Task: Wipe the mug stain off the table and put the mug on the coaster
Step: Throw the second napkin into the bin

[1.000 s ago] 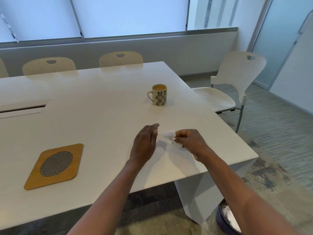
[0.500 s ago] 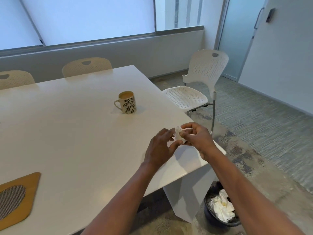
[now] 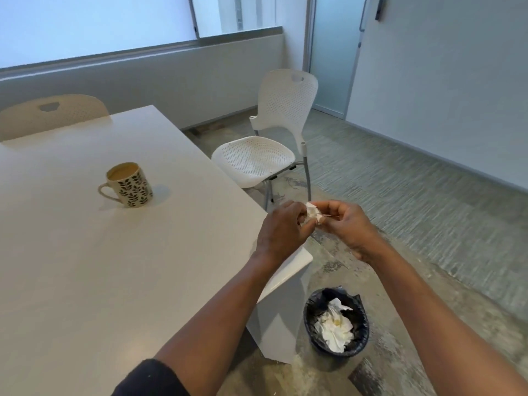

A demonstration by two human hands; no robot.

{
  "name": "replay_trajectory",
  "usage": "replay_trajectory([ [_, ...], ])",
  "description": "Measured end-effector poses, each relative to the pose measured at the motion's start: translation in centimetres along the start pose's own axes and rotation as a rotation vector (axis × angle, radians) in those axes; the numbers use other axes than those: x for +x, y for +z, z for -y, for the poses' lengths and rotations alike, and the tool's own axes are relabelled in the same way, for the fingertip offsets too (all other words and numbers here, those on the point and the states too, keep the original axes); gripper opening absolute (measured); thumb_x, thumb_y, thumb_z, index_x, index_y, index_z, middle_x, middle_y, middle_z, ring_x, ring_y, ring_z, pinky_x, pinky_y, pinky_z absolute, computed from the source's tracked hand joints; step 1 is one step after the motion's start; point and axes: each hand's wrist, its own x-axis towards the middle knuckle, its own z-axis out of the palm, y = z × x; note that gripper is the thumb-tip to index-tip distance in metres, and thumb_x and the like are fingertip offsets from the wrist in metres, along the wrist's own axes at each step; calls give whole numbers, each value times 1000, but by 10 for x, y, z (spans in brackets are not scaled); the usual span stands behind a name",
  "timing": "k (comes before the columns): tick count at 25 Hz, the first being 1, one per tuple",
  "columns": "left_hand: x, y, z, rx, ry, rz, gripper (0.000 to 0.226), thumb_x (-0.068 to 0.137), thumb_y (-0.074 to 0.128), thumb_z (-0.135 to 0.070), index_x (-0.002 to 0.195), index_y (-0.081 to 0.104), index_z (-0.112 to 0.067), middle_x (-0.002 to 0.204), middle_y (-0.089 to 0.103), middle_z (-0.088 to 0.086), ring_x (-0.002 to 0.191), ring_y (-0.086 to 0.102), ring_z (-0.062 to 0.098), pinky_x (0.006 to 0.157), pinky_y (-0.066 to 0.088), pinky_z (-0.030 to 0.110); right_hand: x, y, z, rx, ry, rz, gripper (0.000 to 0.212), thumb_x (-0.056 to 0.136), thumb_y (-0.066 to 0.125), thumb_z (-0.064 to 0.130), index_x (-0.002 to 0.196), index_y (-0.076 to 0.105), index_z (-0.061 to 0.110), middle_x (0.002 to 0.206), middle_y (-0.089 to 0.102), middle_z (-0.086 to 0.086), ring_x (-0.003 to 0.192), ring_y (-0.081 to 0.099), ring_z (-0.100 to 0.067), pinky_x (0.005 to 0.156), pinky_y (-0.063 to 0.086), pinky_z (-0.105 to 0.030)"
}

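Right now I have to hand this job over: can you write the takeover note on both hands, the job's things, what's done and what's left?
Left hand and right hand: both pinch one small crumpled white tissue, held in the air past the table's near corner.
Cream mug with a dark leaf pattern: upright on the white table, a pale brown drink inside, handle to the left, untouched.
Black-lined waste bin: on the floor below the hands, white tissues already inside.
Coaster: out of view.
Done: no stain shows on the visible tabletop, so the wiping looks finished.
Left: probably drop the tissue in the bin, then set the mug on the coaster.
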Motion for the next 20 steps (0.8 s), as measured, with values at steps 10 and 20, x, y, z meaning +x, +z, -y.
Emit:
replay_trajectory([
  [10,30,122,-54,-209,47,181,11,91,66,-21,93,70,-11,81,64,3,68,57,17,60,46,33,-13,-103,-60,-254,62,-394,20,81,79,8,88,75,26,80,76,5,74,72,-5,66,57,-18],
  [20,-18,243,-18,79,-329,723,27,97,48,-12,122,58,-14,118,63,10,104,59,28,83,50,39,-37,-120,-218,-712,339,-501,32,79,80,12,110,74,15,93,76,-2,68,63,-8,64,55,-25],
])
